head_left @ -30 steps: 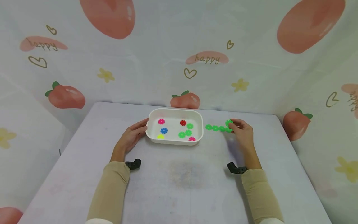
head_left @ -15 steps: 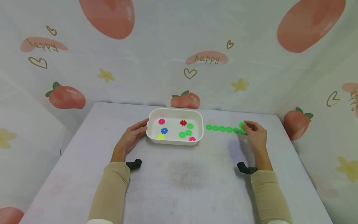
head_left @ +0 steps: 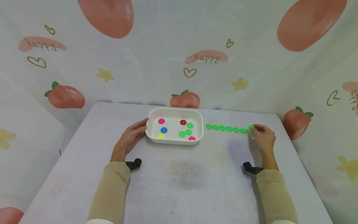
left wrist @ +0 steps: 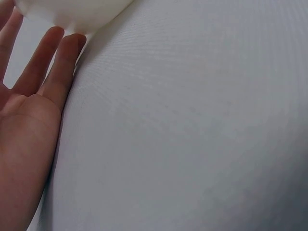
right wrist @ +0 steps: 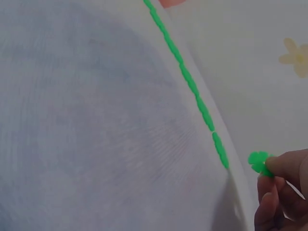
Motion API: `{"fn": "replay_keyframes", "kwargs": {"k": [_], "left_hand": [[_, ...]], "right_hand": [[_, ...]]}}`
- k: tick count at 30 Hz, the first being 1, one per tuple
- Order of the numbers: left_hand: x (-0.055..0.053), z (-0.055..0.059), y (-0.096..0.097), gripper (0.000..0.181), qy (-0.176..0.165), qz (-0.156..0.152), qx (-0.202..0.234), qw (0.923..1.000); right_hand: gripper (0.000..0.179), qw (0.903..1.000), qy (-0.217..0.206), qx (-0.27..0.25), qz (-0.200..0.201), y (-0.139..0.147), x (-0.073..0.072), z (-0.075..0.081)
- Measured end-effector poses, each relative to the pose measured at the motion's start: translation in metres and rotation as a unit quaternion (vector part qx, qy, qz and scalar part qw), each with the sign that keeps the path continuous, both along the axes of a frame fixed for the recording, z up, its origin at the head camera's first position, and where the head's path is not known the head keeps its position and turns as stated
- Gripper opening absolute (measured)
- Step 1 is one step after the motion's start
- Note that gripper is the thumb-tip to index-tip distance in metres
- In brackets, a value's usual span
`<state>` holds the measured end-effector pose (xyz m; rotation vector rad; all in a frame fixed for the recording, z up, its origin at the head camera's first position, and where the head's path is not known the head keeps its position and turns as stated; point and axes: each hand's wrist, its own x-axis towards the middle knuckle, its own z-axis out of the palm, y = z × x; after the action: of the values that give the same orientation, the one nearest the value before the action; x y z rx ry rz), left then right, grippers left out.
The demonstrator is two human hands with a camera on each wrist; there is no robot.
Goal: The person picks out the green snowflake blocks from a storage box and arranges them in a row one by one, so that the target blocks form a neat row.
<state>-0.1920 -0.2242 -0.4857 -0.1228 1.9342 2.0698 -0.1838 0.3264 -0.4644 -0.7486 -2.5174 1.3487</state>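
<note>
My right hand (head_left: 263,137) pinches a green snowflake disc (head_left: 250,128) between thumb and fingertips. In the right wrist view the held disc (right wrist: 258,162) is tilted up, its notched edge showing beyond the thumb. Just left of the hand, a row of several green snowflake discs (head_left: 222,128) lies on the table, running toward the white plastic tray (head_left: 174,142). The fingers of my left hand (head_left: 130,137) are stretched out against the tray's left end. The left wrist view has those fingertips right at the white wall of the tray (left wrist: 72,12).
Inside the tray lie loose discs: a blue disc (head_left: 163,130), a dark red disc (head_left: 183,122), a yellow disc (head_left: 160,136), two pink ones and a few green. The pale table (head_left: 179,193) ends at a cloth backdrop (head_left: 156,62) printed with peaches.
My right hand has moved rightward, leaving the row of green discs longer toward the right. It now holds a disc past the row's right end. The left hand and tray have stayed put.
</note>
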Motion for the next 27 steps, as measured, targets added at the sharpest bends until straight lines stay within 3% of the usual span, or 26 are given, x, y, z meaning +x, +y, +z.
{"fn": "replay_keyframes", "kwargs": {"k": [14, 27], "left_hand": [[0.0014, 0.0014, 0.002, 0.054, 0.002, 0.006, -0.004, 1.0], [0.002, 0.0022, 0.0011, 0.053, 0.002, 0.01, -0.003, 0.9999]], "right_hand": [[0.037, 0.9982, -0.031, 0.051, 0.008, 0.0038, -0.0015, -0.0086], [0.035, 0.9869, -0.014, 0.146, 0.066, 0.0027, -0.0042, -0.0084]]}}
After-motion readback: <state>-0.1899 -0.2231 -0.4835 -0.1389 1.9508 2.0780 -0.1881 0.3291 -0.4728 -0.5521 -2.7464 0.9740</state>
